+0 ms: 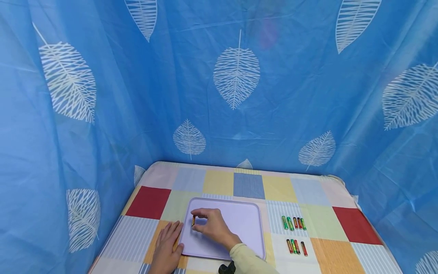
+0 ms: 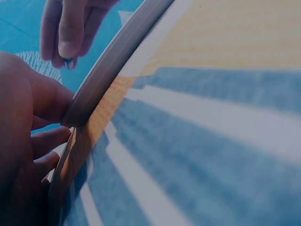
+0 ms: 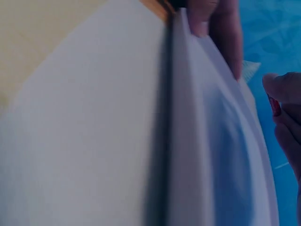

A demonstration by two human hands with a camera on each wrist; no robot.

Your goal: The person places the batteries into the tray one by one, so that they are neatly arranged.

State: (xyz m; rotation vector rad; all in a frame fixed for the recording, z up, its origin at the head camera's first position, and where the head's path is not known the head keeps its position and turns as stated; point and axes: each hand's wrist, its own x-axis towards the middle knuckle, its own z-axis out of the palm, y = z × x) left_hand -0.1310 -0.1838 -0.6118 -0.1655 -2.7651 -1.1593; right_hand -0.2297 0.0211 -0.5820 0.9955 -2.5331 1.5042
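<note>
A lilac rectangular tray [image 1: 244, 219] lies on the patchwork cloth. Over its left part my right hand [image 1: 215, 225] pinches a small battery [image 1: 193, 220] between thumb and fingers, holding it roughly upright. The right wrist view shows that battery [image 3: 274, 105] as reddish. My left hand [image 1: 167, 245] rests at the tray's lower left side with fingers extended. In the left wrist view, the left thumb and fingertips touch the tray's rim [image 2: 106, 66].
Right of the tray lie two rows of batteries, a far row [image 1: 290, 223] and a near row [image 1: 293, 246], in green, red and black. A blue leaf-patterned curtain [image 1: 273, 133] hangs behind the table and along its sides.
</note>
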